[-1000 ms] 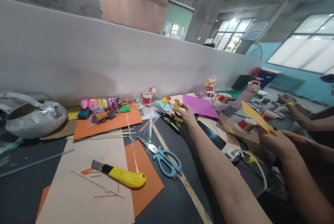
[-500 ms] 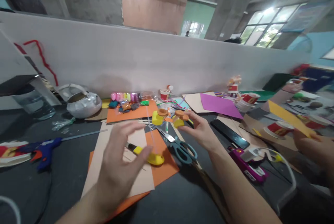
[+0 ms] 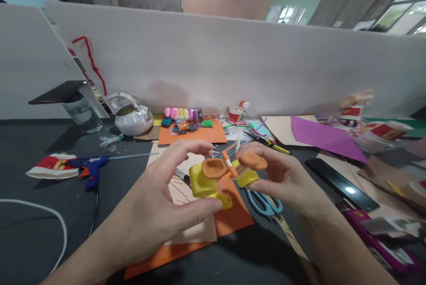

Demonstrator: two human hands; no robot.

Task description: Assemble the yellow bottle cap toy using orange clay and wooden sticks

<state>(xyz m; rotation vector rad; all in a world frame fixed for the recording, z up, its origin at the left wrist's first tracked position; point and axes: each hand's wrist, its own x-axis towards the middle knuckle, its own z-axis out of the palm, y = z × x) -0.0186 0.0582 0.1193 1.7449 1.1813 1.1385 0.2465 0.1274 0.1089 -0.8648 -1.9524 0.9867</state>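
A small clay model (image 3: 214,168) with yellow blocks, orange rounded pieces and an orange-and-white crosspiece is held up over the papers. My right hand (image 3: 282,178) pinches its right end between thumb and fingers. Around the left end curves my left hand (image 3: 156,196), thumb and fingers apart, with no grip on it that I can see. Below the model, a yellow-handled utility knife (image 3: 226,201) lies on a cream sheet (image 3: 196,229) and an orange sheet (image 3: 238,216), partly covered. Teal-handled scissors (image 3: 262,205) rest under my right hand.
On the left are a blue glue gun (image 3: 95,172), a flattened paper cup (image 3: 53,166), a silver kettle (image 3: 135,121) and a water glass (image 3: 84,114) with a dark slab on top. Coloured clay packets (image 3: 183,119) lie behind. A phone (image 3: 342,183) and purple device (image 3: 376,240) are right.
My right hand has brought the clay model nearer, and my left hand has moved in around its left end. The view has turned left; another person's hand at right is out of view.
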